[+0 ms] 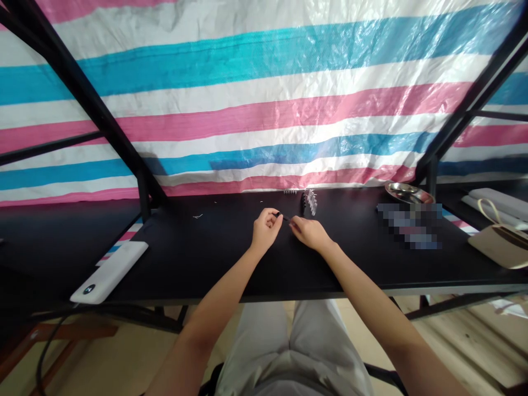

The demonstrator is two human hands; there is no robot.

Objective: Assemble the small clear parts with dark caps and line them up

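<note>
My left hand is closed, with thumb and fingers pinching one end of a small, thin dark piece. The other end is between the fingertips of my right hand, also closed. Its kind is too small to make out, and the fingers cover both ends. Just beyond my right hand stands a toothed thing, black on one side and clear on the other, resembling hair claw clips. Behind it, by the sheet, lies a small row of pale prongs.
White thread-like scraps lie on the black table. A white power bank rests at the left edge. To the right are a shiny metal dish, a blurred-out patch and a beige pouch. Black frame bars rise on both sides.
</note>
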